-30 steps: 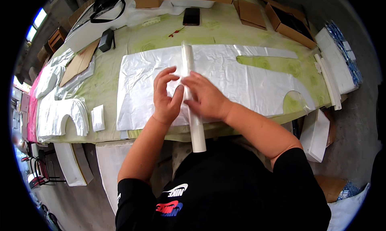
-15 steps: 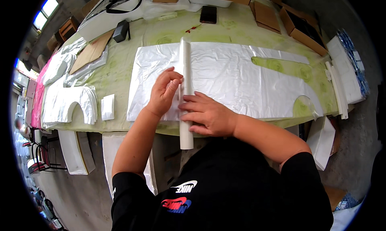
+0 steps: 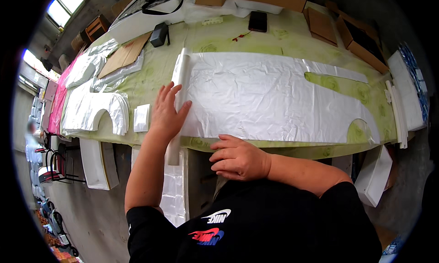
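Brown cardboard boxes (image 3: 352,32) along far table edge; dark phone (image 3: 257,21) nearby.

White roll (image 3: 179,93) across table edge

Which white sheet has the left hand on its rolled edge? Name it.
The big crinkled sheet at table centre; left hand rests on its roll. The smaller arch-cut sheets lie untouched, further left.

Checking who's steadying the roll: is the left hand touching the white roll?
Touching: the head view shows the left hand lying flat across the white roll.
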